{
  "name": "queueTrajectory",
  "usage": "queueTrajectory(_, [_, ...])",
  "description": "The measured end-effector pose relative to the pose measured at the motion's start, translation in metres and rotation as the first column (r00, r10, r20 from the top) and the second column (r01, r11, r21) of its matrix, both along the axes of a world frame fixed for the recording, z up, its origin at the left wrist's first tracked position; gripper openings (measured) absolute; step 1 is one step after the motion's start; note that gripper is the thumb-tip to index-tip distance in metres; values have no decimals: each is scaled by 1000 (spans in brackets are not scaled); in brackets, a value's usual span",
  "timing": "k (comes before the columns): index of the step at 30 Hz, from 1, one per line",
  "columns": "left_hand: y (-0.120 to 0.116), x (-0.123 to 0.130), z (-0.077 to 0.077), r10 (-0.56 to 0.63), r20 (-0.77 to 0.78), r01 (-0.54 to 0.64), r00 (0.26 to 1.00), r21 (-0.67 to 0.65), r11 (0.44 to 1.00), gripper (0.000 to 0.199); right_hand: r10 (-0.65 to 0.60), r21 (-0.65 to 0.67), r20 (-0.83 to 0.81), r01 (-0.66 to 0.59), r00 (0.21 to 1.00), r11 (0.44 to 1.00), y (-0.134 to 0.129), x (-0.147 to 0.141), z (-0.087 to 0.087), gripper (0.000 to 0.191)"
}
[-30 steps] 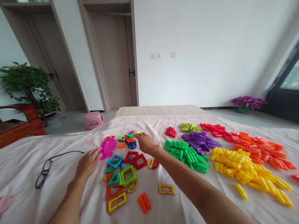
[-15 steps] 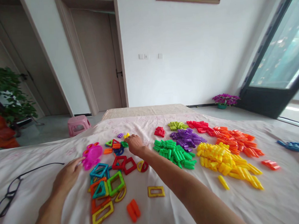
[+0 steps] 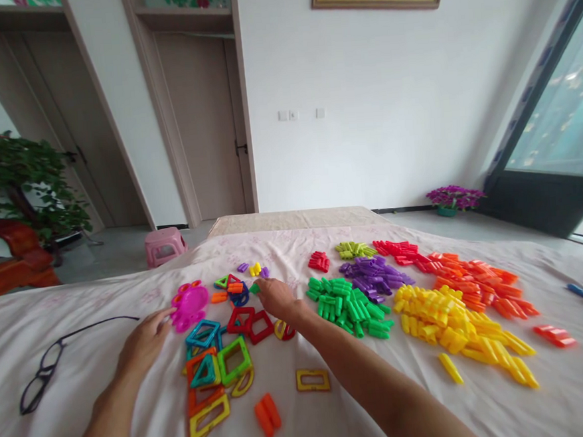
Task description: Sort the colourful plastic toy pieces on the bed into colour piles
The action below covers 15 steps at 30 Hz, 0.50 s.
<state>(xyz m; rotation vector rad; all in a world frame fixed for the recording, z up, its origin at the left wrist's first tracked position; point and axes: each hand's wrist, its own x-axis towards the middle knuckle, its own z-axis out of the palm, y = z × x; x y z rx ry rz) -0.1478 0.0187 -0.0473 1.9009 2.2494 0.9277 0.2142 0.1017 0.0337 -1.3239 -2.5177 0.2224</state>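
My left hand [image 3: 145,338] rests on the cloth, fingers loosely stretched, fingertips at the edge of a magenta scalloped plastic piece [image 3: 192,307]. My right hand [image 3: 274,296] reaches across with its fingers pinched on a small green block [image 3: 255,287]; its fingertips are partly hidden. Small yellow blocks [image 3: 255,269] and purple blocks [image 3: 243,267] lie just beyond it. To its left are orange blocks [image 3: 220,297] and a dark blue frame tile [image 3: 239,294]. Nearer me lie red square frame tiles [image 3: 260,326] and a stack with a lime green square frame [image 3: 234,360].
Piles of green [image 3: 348,308], purple [image 3: 375,276], yellow [image 3: 458,320] and orange [image 3: 480,278] blocks spread on the right. Black-framed glasses [image 3: 43,372] lie at left. A yellow rectangular frame [image 3: 313,380] and orange blocks [image 3: 268,414] lie in front. A pink stool [image 3: 166,247] stands beyond.
My right hand has drawn slightly back from the small yellow blocks, uncovering them and a purple block, and is now at the green block. My left hand stays at the magenta piece. The view has shifted slightly.
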Motion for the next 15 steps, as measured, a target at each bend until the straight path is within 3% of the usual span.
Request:
queueTrajectory(3, [1, -2, -1, -1, 1, 1, 1000, 3, 1000, 48, -97, -17, -117, 95, 988, 995, -13, 29, 18, 40])
queueTrajectory(5, [3, -2, -1, -4, 1, 4, 1000, 4, 1000, 47, -131, -5, -172, 133, 976, 991, -19, 56, 34, 35])
queueTrajectory(10, [2, 0, 0, 14, 7, -14, 1000, -12, 1000, 46, -276, 32, -164, 284, 947, 958, -16, 135, 70, 29])
queueTrajectory(15, [-2, 5, 5, 58, 27, -57, 998, -31, 998, 45, -423, -31, -161, 424, 892, 905, -12, 185, 80, 29])
